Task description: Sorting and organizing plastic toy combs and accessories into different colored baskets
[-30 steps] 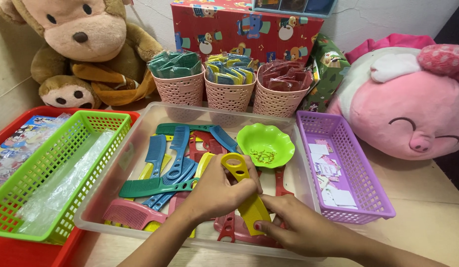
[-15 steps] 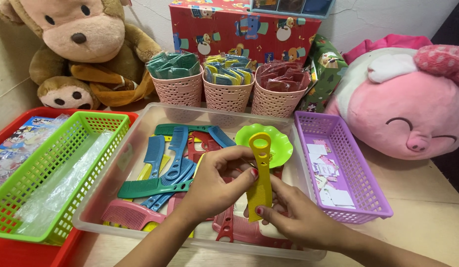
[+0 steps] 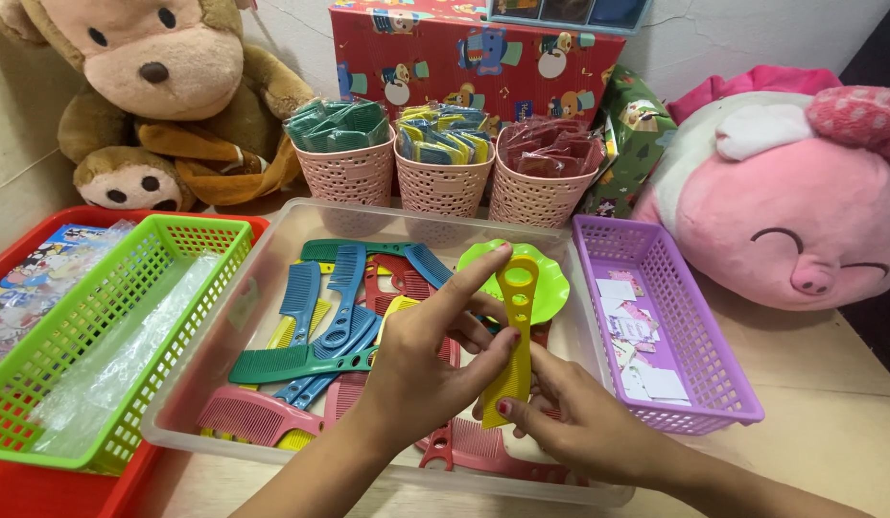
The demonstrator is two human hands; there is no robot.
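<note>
Gripping one upright yellow comb [image 3: 515,331], left hand [image 3: 421,369] and right hand [image 3: 584,427] (both closed on it).

Both hands hold a yellow plastic comb with a round-holed handle [image 3: 515,331] upright over a clear plastic tub [image 3: 263,288]. The left hand [image 3: 426,360] pinches its middle, forefinger stretched up along the handle; the right hand [image 3: 579,422] grips the toothed lower end from below. Just behind the grip sits a lime-green scalloped plastic dish [image 3: 550,283]. Left of the grip, loose blue, green and pink combs [image 3: 320,326] lie heaped in the tub. To the right of the grip stands a purple mesh plastic basket [image 3: 704,355], on the far left a green mesh plastic basket [image 3: 167,278].
</note>
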